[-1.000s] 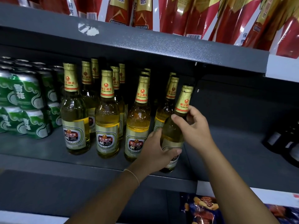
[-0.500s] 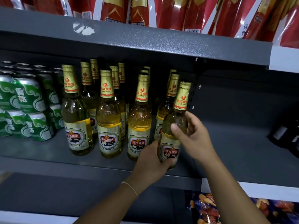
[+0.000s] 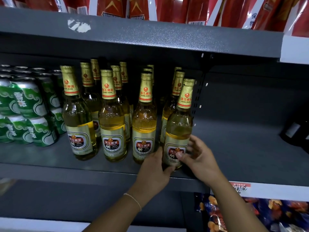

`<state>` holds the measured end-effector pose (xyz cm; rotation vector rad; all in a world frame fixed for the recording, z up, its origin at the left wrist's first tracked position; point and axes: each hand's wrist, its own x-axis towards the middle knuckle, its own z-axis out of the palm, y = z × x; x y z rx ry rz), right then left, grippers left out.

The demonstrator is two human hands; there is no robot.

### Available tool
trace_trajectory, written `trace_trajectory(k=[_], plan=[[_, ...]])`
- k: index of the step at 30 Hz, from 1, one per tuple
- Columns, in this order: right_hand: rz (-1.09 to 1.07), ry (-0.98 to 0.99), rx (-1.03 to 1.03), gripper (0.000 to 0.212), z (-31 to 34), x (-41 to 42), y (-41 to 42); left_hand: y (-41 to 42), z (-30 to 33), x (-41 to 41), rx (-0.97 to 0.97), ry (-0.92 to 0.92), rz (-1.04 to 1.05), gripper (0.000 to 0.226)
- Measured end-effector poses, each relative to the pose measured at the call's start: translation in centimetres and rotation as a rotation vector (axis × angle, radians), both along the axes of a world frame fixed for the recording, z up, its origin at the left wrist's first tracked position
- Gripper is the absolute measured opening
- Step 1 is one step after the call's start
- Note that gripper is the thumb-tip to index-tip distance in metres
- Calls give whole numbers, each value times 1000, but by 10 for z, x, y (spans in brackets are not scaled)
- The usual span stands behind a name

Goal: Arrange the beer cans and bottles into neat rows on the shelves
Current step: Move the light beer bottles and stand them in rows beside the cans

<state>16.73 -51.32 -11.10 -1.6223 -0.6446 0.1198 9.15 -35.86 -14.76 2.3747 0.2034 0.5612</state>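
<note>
bottle (image 3: 178, 131) upright, shelf (image 3: 234, 148) front | left hand (image 3: 155, 166) + right hand (image 3: 199, 158) grip base

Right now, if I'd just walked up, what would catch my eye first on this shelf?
Probably the golden beer bottles with gold foil necks standing in rows mid-shelf, especially the front right bottle, held near its base by the left hand and the right hand. To their left sit stacked green cans, and red packets line the shelf above.
</note>
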Motion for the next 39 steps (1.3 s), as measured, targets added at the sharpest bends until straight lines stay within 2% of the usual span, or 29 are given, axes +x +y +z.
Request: trace_trajectory(k=[6,10,23,36,39], plan=[[-20,14,3,63,-5,2,8,2,-4,1,-29,-10,35,62],[-16,15,11,61,-6,4,10,0,-6,4,-33,-24,68,69],[-15,-15,33,71,-18,6,16,-7,-10,7,-16,-28,142,76],[-6,-59,-9,69,-19,4,14,-7,-10,1,-45,-32,146,75],[-13,-61,-21,68,-20,4,15,-4,-7,-4,-39,-45,118,68]])
